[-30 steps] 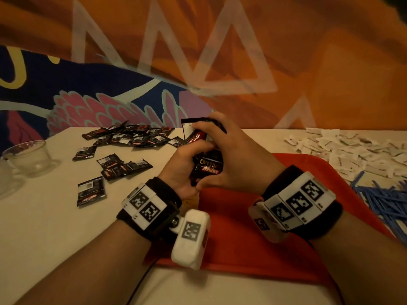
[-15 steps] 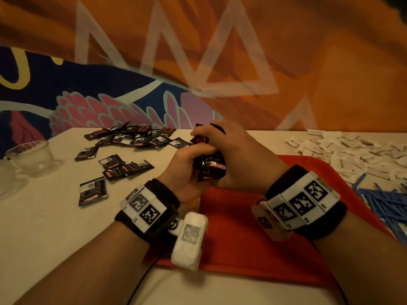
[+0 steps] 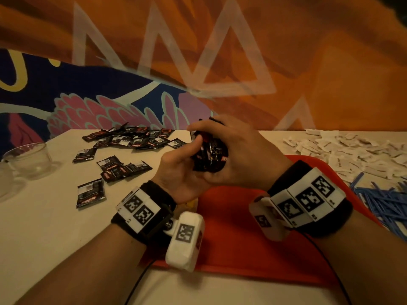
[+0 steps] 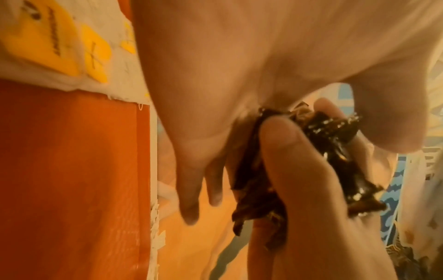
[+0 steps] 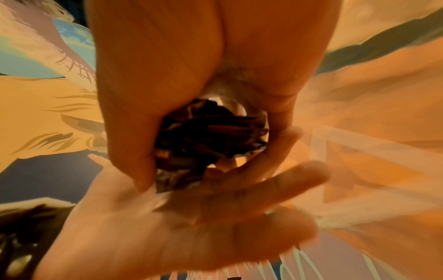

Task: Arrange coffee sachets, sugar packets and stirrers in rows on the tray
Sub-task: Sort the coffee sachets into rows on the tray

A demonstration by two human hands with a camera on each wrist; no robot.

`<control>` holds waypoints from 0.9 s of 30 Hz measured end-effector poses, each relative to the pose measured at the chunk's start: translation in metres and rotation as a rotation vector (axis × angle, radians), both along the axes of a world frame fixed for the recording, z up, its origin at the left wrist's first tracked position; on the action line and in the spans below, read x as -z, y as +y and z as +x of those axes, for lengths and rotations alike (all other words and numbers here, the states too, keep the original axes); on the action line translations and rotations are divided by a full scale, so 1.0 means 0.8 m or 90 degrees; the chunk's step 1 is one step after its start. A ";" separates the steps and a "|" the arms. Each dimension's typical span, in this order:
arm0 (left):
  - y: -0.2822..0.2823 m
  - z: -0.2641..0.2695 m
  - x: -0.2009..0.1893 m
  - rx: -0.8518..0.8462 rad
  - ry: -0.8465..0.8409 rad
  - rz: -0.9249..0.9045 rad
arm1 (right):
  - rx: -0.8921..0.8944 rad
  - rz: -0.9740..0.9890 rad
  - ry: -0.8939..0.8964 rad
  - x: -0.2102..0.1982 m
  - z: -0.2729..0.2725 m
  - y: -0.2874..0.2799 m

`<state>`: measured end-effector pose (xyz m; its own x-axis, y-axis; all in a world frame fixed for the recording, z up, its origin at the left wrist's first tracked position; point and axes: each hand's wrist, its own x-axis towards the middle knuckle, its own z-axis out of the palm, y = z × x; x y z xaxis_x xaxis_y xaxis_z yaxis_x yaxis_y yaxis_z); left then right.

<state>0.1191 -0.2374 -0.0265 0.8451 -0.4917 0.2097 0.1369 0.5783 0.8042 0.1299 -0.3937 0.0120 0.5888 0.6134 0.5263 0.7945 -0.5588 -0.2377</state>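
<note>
A glass bowl (image 3: 27,158) sits at far left, then loose coffee sachets (image 3: 123,148) lie scattered across the white table (image 3: 44,227). At centre I have both hands together above the far edge of the red tray (image 3: 231,227): my left hand (image 3: 179,170) cups a bundle of sachets (image 3: 209,155) from below, thumb pressed on its face, while my right hand (image 3: 237,155) wraps it from above, fingers curled round it — both gripping the same bundle. The wrist views show the foil edges crumpled and uneven. I judge the step is squaring the bundle before dealing it out, so I would loosen the squeeze, tap the edges level, then peel single sachets onto the tray — which shows no sachets yet. Further right wait the white sugar packets (image 3: 352,150) and, at the edge, blue stirrers (image 3: 383,201).
</note>
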 end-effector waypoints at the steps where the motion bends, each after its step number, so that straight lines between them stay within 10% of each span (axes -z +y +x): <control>1: -0.001 0.001 0.001 0.001 -0.002 -0.013 | -0.001 0.007 -0.001 -0.001 0.000 -0.001; 27: -0.015 -0.004 -0.002 -0.079 0.010 -0.037 | -0.055 -0.011 0.100 -0.007 -0.003 -0.008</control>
<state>0.1156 -0.2498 -0.0247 0.9017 -0.3710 0.2219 0.0735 0.6375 0.7670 0.1279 -0.4005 0.0174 0.6078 0.6732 0.4212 0.7935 -0.4955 -0.3532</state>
